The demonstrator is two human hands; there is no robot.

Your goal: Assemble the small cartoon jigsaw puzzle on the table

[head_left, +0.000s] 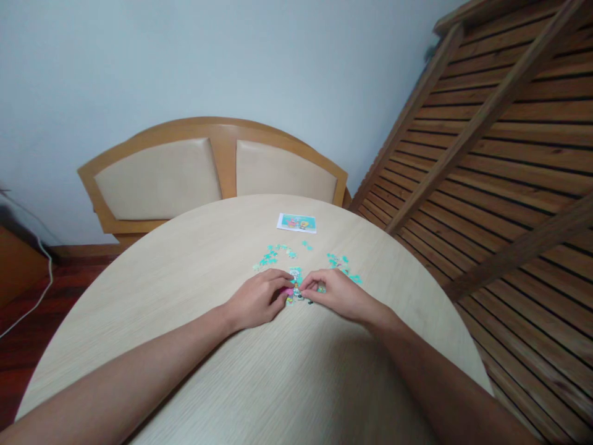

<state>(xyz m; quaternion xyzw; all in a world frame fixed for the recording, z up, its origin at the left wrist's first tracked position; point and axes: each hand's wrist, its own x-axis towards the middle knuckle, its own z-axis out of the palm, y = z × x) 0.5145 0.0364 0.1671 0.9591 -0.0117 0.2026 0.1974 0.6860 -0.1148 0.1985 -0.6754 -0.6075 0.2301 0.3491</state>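
Note:
A small, partly joined jigsaw puzzle [295, 273] lies flat on the table between my hands, with teal, white, pink and yellow printing. My left hand [262, 298] grips its left side, thumb and fingers bent around a pink part. From the right, my right hand [336, 292] has its thumb and forefinger pinched at a puzzle piece by the joined part. My fingers hide much of that piece. A yellowish loose piece [322, 289] shows under the right hand, and a dark one [311, 302] lies just in front of it.
Loose teal pieces [269, 256] are scattered beyond my left hand, and more pieces [340, 262] lie beyond the right. A printed picture sheet [297, 223] rests farther back on the round table [194, 371]. Behind stands a padded wooden headboard [227, 161]; wooden slats [509, 154] lean at right.

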